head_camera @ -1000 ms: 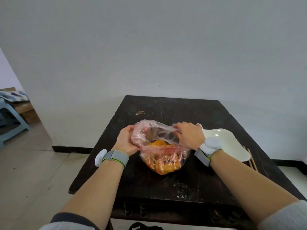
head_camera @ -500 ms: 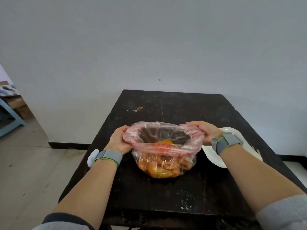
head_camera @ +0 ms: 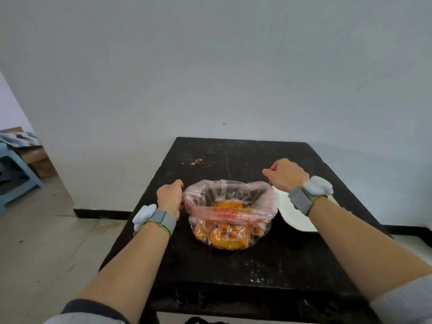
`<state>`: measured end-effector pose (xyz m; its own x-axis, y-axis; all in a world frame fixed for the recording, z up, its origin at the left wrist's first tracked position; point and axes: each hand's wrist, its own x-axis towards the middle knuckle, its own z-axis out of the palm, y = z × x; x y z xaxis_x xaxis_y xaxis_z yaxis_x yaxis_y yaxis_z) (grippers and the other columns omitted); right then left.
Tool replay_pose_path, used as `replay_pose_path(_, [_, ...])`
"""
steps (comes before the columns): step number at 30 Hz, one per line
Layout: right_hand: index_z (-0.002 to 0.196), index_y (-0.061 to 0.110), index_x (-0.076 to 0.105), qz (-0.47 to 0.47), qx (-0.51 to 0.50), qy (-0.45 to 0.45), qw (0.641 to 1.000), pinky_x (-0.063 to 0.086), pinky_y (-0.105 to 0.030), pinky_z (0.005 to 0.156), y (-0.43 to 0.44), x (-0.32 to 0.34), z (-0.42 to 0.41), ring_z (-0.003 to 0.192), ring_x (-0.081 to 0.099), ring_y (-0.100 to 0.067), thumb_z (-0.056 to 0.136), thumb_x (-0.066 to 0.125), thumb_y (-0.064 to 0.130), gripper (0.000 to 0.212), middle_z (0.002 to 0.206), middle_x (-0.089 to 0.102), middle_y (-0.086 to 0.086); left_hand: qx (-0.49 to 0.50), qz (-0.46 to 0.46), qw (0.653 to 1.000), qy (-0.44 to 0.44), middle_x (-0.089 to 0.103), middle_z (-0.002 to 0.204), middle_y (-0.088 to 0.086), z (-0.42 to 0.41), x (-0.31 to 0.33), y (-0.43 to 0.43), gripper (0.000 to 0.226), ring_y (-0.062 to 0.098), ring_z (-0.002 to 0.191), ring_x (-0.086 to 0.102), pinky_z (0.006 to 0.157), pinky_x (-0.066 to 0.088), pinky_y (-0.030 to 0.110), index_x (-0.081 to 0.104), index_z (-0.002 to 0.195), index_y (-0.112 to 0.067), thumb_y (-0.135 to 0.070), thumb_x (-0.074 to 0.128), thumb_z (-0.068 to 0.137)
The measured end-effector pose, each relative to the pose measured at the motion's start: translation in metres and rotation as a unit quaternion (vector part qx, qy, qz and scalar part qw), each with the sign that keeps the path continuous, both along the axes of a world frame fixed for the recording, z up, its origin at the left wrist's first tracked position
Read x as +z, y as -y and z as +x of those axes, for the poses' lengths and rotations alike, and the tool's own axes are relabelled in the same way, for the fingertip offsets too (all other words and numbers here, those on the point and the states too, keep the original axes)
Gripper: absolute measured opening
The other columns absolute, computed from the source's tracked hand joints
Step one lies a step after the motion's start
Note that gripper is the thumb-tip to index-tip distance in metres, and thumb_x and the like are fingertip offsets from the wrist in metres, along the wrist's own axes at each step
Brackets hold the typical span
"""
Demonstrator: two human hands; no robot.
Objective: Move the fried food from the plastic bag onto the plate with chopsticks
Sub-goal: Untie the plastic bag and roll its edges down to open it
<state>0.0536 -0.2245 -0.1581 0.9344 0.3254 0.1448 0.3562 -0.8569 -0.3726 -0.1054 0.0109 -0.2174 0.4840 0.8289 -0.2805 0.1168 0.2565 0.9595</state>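
Nearest you, both forearms reach forward over the dark worktop, each wrist carrying a grey strap with a white sensor. Between them sits the plastic bag, its rim rolled down and its mouth standing open. The fried food, orange and golden, lies in the bottom of the bag.

Your left hand is curled at the bag's left edge, touching the rim; whether the fingers actually pinch the plastic cannot be told. Your right hand is loosely closed in a fist, raised above and beyond the bag's right rim, with nothing visible in it.

The white plate rests just right of the bag, partly covered by your right wrist. Beyond the worktop stands a plain grey wall.
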Motion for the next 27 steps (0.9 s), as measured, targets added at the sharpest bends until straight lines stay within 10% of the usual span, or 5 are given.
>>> replay_pose_path(4, [0.083,0.016,0.063,-0.083,-0.012,0.06,0.995,0.041,-0.031,0.063,0.009,0.008,-0.024,0.07,0.059,-0.028,0.081,0.051,0.063,0.048,0.081,0.064,-0.003,0.031,0.158,0.982,-0.102,0.065,0.087,0.008,-0.02,0.0,0.012,0.027,0.029,0.082,0.059,0.081,0.052,0.041,0.059,0.079,-0.015,-0.041,0.063,0.073])
replay_pose_path(10, [0.076,0.013,0.061,-0.159,0.029,-0.016,0.987,0.04,-0.028,0.052,0.021,0.0,-0.055,0.062,0.059,-0.021,0.064,0.038,0.092,0.083,0.074,0.063,0.001,-0.094,0.217,0.939,-0.249,0.065,0.11,0.014,-0.033,0.0,0.046,0.075,0.032,0.095,0.064,0.078,0.054,0.035,0.054,0.115,-0.004,-0.061,0.069,0.068])
replay_pose_path(16, [0.075,0.004,0.06,0.028,0.011,-0.222,0.975,0.052,-0.027,0.04,0.025,-0.026,-0.073,0.044,0.066,-0.023,0.08,0.066,0.033,0.03,0.059,0.069,-0.011,-0.152,0.048,0.968,-0.195,0.069,0.062,0.014,-0.047,-0.013,0.065,0.046,0.024,0.045,0.065,0.042,0.049,0.025,0.065,0.089,0.003,-0.038,0.075,0.073])
replay_pose_path(23, [0.084,-0.006,0.051,0.351,-0.076,-0.401,0.843,0.056,-0.03,0.042,0.031,-0.035,-0.075,0.045,0.067,-0.024,0.091,0.035,-0.004,0.018,0.063,0.067,-0.019,-0.05,-0.28,0.951,0.123,0.062,0.099,0.02,-0.06,-0.014,0.072,0.01,0.033,0.09,0.065,0.077,0.055,0.042,0.056,0.092,0.003,0.006,0.049,0.085])
replay_pose_path(27, [0.107,-0.003,0.048,0.564,-0.125,-0.447,0.683,0.052,-0.046,0.079,0.025,-0.04,-0.076,0.11,0.063,-0.042,0.099,0.025,-0.003,0.024,0.116,0.062,-0.029,-0.023,-0.396,0.888,0.232,0.053,0.125,0.013,-0.059,-0.014,0.08,0.018,0.032,0.124,0.051,0.105,0.036,0.053,0.051,0.094,-0.005,-0.003,0.033,0.094])
